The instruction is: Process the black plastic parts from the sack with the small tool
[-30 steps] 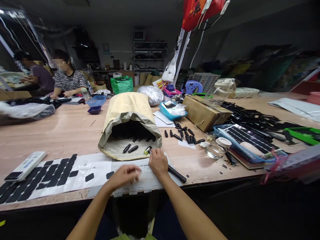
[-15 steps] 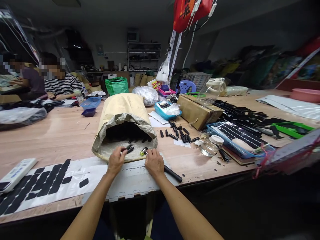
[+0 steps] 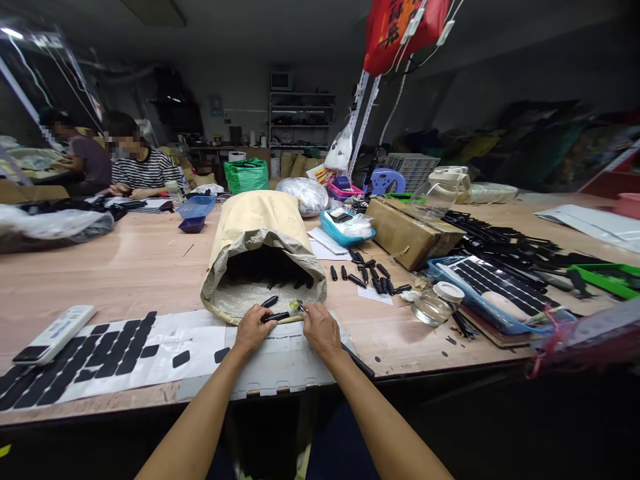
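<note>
My left hand pinches a black tapered plastic piece by one end, at the lower lip of the sack's mouth. My right hand is closed around a small hammer; its black handle sticks out behind the hand. The hammer's yellow-green and metal head is close to the tip of the piece. A second black piece lies just inside the cream sack, whose open mouth faces me. More black pieces sit in its dark inside. Below both hands is a grey-white board.
A white sheet with black pads and a white box-shaped device lie at left. Several black pieces, a lidded jar, a carton and a blue basket are at right. Two people sit at far left.
My left hand has come down from the sack's mouth to its lip, nearer the hammer head. One black piece now lies loose inside the mouth. The whole view has shifted slightly.
</note>
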`<state>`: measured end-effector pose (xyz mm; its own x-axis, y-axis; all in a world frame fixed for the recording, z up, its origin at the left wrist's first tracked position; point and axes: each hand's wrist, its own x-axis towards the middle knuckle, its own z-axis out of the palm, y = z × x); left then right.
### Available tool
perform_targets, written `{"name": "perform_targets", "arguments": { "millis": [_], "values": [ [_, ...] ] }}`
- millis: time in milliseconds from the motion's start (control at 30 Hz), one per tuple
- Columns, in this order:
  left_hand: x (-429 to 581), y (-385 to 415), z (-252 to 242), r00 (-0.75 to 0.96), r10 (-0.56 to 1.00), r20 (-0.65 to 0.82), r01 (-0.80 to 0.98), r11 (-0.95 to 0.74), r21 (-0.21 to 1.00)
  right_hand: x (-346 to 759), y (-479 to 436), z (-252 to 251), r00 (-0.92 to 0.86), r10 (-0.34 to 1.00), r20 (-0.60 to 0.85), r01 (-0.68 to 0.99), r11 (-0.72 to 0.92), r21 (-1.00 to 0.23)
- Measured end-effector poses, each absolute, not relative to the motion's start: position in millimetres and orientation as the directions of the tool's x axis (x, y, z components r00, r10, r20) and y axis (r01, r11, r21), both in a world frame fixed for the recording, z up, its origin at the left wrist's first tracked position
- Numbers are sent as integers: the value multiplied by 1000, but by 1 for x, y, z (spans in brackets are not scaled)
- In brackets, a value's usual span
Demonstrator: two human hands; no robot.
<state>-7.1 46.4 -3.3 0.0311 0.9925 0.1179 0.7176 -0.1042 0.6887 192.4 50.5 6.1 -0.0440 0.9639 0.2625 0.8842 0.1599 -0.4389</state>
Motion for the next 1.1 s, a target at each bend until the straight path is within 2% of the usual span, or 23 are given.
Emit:
{"name": "perform_targets", "arguments": {
  "millis": [100,200,367,500,667,833,933,1100],
  "values": [
    [-6,47,-5,35,991,127,707,-114,698,184,41,13,-70,938,339,812,251,-527],
    [-6,46,-6,35,991,132,697,-118,707,173,30,14,-118,918,378,789,318,-526],
    [-7,45,-3,53,991,127,680,-129,722,166,23,14,-87,949,303,792,250,-557],
    [-7,44,-2,46,991,123,673,-122,729,160,22,16,-109,941,321,747,291,-597],
    [-8,46,-2,56,992,109,686,-118,718,154,23,12,-172,939,299,763,319,-562],
    [-5,43,-3,28,992,120,711,-104,695,176,49,15,-54,942,331,855,215,-473],
    [-4,42,-4,29,991,131,724,-111,680,189,64,11,-4,959,283,932,106,-346],
    [-7,44,4,57,992,112,688,-121,715,195,67,-8,-48,948,314,987,94,-133]
  ]
}}
